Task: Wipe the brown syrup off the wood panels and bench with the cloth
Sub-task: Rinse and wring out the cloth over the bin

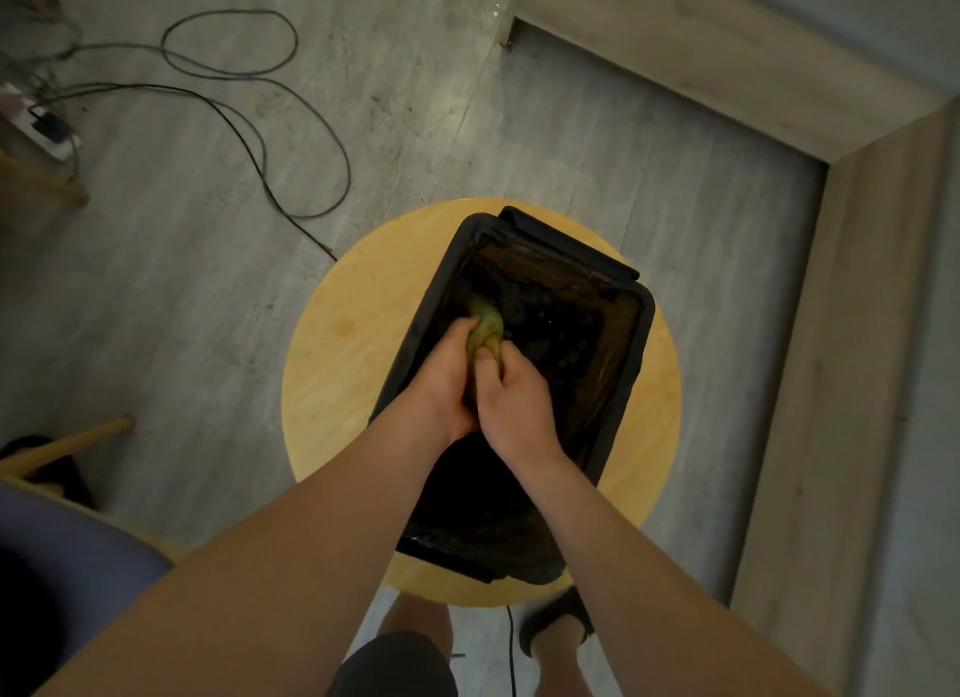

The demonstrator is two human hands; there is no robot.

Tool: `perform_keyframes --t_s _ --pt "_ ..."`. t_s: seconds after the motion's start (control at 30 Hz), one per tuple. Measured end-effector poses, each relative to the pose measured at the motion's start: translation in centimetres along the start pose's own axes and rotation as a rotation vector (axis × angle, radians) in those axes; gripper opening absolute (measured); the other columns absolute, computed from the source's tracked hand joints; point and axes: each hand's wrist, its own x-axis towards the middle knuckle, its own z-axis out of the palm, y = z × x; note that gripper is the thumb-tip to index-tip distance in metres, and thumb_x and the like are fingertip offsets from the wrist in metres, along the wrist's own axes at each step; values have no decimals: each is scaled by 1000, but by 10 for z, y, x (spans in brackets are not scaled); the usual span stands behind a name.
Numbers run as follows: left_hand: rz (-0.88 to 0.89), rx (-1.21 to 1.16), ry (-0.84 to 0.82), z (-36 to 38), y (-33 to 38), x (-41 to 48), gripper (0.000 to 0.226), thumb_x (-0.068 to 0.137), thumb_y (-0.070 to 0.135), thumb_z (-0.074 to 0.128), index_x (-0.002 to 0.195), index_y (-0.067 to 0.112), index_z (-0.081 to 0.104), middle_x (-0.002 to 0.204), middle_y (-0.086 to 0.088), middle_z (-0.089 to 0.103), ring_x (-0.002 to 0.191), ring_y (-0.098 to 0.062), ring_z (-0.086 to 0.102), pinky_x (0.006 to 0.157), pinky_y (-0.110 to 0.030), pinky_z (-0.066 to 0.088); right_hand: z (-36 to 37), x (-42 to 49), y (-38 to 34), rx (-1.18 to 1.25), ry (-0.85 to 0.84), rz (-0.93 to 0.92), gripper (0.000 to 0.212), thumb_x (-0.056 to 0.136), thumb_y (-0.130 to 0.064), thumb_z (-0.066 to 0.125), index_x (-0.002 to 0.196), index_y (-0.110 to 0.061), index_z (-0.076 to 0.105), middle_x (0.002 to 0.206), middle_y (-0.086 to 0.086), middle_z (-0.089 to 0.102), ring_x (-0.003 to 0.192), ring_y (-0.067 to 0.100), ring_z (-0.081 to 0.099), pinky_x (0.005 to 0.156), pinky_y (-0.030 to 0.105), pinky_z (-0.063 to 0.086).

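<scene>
A yellow-green cloth [487,327] is bunched up between both my hands over a black rectangular tub [631,369] lined with a dark plastic bag. My left hand [447,379] grips the cloth from the left, fingers curled round it. My right hand [511,403] grips its lower part from the right. Dark liquid lies in the tub's bottom. The tub stands on a round light-wood stool top [332,364]. Light wood panels [675,52] run along the wall at the top and right; I can make out no brown syrup on them from here.
Black cables [270,125] loop over the grey floor at the upper left, leading to a power strip [49,130]. A wooden chair leg [78,439] and blue seat [62,551] are at the lower left. My feet stand below the stool.
</scene>
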Motion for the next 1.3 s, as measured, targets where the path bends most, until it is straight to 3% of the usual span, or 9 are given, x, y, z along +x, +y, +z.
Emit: perform_keyframes --t_s 0.1,0.2,0.37,0.47,0.57,0.77,0.9,1.17,1.3 --pt "51 127 14 1 7 -1 45 104 28 43 61 15 51 50 -1 49 43 -13 55 45 -20 45 -6 -18 -7 16 59 -220 33 100 -35 49 76 -13 56 80 -3 56 77 13 57 69 33 47" --pt "55 168 -15 1 11 -4 57 107 19 38 53 14 56 49 1 48 41 -10 51 43 -17 42 -6 -21 -13 25 77 -380 40 98 -31 48 64 -9 51 68 -2 50 75 18 53 69 36 45" --pt "130 153 -45 2 4 -7 36 110 5 31 85 2 56 68 -5 59 72 -14 53 66 -15 48 -2 1 -4 -88 128 -472 43 99 -26 40 66 -7 61 76 3 60 79 16 55 83 29 43" --pt "201 59 -14 -1 -3 -1 32 106 1 38 125 -8 62 105 -19 70 97 -26 67 90 -32 56 -8 28 8 -255 134 -370 52 99 -35 28 78 -6 66 83 11 61 82 28 57 84 39 43" --pt "269 132 5 -7 -9 0 37 102 3 41 128 1 68 119 -23 72 106 -30 70 94 -42 58 -11 51 21 -506 133 -113 56 103 -42 24 115 -3 63 116 25 58 110 43 53 96 50 43" --pt "108 204 219 -7 -14 -5 35 104 40 51 134 22 59 123 -6 65 112 -28 60 99 -52 52 12 40 15 -133 108 279 53 111 -41 34 157 -16 29 155 20 35 139 40 40 112 43 36" --pt "2 -85 128 -4 -6 -4 46 107 45 41 116 11 71 101 -14 75 99 -30 68 90 -39 55 10 7 0 48 -17 148 36 112 -37 34 117 -17 63 105 2 68 98 19 65 81 32 49" --pt "32 135 -2 -5 11 -11 63 107 23 41 45 14 51 39 0 46 30 -13 48 36 -14 37 9 -39 -16 71 60 -263 32 100 -36 44 76 -16 49 79 -5 51 80 18 53 73 35 44" --pt "63 81 15 -5 5 -13 39 106 13 44 76 1 66 60 -11 64 52 -20 66 51 -21 54 11 -15 -3 -104 147 -283 37 98 -42 30 75 -21 50 85 -2 58 92 23 56 86 43 43"
